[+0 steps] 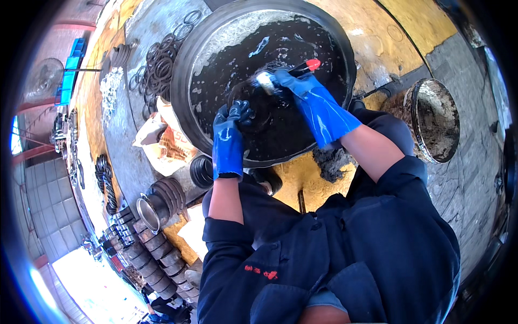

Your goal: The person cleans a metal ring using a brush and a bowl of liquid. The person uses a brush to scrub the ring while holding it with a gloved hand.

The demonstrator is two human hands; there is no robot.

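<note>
A large round black tub [182, 89] stands in front of me, holding dark liquid with pale foam along its far left side. I wear blue gloves with dark, wet fingers. Over the tub, my right hand [302, 89] is closed round a brush [265, 83] with whitish bristles and a red handle end. The bristle end is blurred. Left of it, my left hand [231, 127] has its fingers curled on a black ring [258, 125], whose outline barely stands out against the liquid.
Black rings [162, 65] lie heaped left of the tub, beside a crumpled printed bag [164, 140]. A metal pot [151, 210] and stacked round metal pieces [154, 262] stand at lower left. On the right is a stained drum [437, 120].
</note>
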